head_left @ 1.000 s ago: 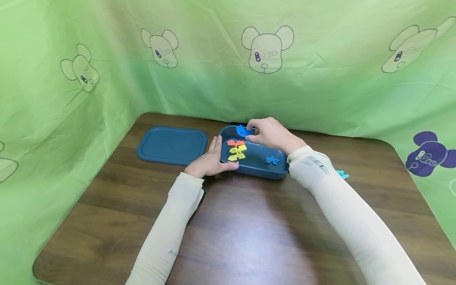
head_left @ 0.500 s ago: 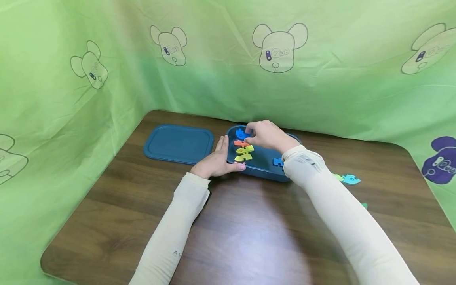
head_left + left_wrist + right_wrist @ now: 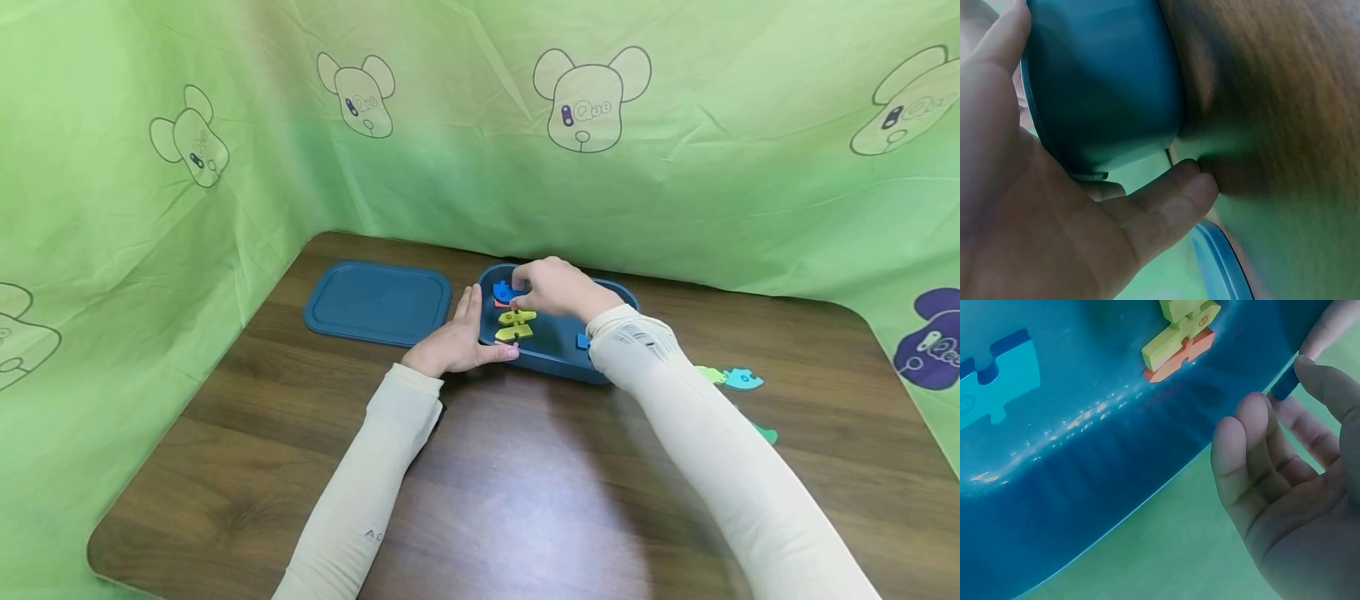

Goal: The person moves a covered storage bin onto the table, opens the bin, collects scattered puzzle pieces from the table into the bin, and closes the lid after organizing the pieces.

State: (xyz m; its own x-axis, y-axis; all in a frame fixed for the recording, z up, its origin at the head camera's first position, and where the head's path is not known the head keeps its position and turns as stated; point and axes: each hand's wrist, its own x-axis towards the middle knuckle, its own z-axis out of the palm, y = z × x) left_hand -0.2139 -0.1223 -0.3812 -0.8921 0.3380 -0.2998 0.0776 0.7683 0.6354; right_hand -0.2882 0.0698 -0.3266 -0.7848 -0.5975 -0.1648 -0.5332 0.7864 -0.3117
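Observation:
A dark blue oblong box (image 3: 562,368) stands on the table near the back. My left hand (image 3: 453,342) lies against its left end, fingers straight along the outside and thumb along the near rim; the left wrist view has the box wall close to the palm. Over the box's far left part, my right hand (image 3: 558,290) pinches a blue puzzle piece (image 3: 504,291) between thumb and fingertips. Just below that piece, yellow puzzle pieces (image 3: 513,332) and an orange puzzle piece (image 3: 1182,357) lie inside. Another blue puzzle piece (image 3: 1000,378) lies apart on the box floor.
The blue lid (image 3: 378,302) lies flat on the wooden table (image 3: 225,467), left of the box. Beyond the right sleeve are a cyan puzzle piece (image 3: 742,379), a light green piece (image 3: 710,374) and a partly hidden green piece (image 3: 765,433). A green cloth (image 3: 450,192) hangs behind.
My right hand has brought the blue puzzle piece toward the near side, so it now overlaps the orange piece. The left hand stays at the box's end. The head view has shifted slightly.

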